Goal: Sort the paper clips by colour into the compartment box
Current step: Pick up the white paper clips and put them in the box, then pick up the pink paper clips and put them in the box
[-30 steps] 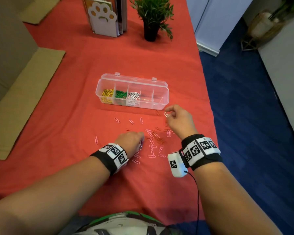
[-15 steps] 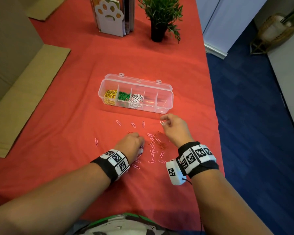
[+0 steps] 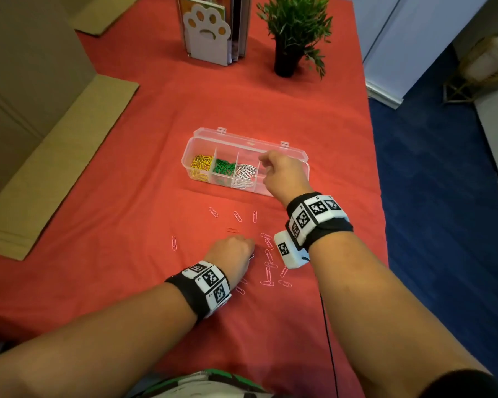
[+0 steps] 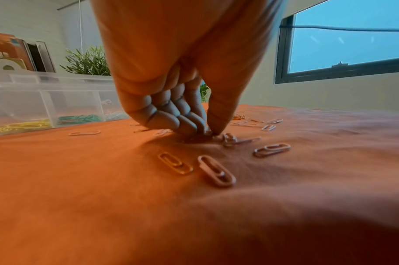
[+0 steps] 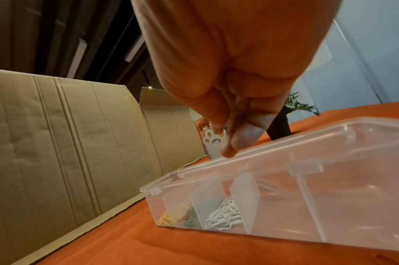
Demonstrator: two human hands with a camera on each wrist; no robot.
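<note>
Since the earlier frame my right hand (image 3: 282, 175) went from the loose clips up to the compartment box (image 3: 202, 139); left hand (image 3: 232, 254) hasn't left the scatter.

Right hand now hovers over the box, just right of the white compartment. Thumb and fingers (image 5: 246, 136) are pressed together above the back rim; can't tell if a clip is between them.

Box is clear plastic, lid open, mid-bench. Compartments from the left: yellow clips (image 3: 200, 168), green clips (image 3: 223, 169), white clips (image 3: 245, 175). Compartments further right mostly hidden by my hand; wrist view hints at a few clips in the next one, colour unclear.

Left hand is knuckles-up on the cloth, fingers (image 4: 171, 114) curled, thumb tip and fingertips meeting on a small clip at the cloth surface. Looks like a pinch, blurred.

Loose pink clips (image 3: 268, 265) lie scattered on the red cloth (image 3: 127, 196) between box and me, most just right of the left hand, a few nearer the box, one off alone to the left (image 3: 173, 243).

Far end of the bench: paw-print file holder (image 3: 210, 33), potted plant (image 3: 295, 30). Flat cardboard (image 3: 55, 156) overlaps the left edge.
</note>
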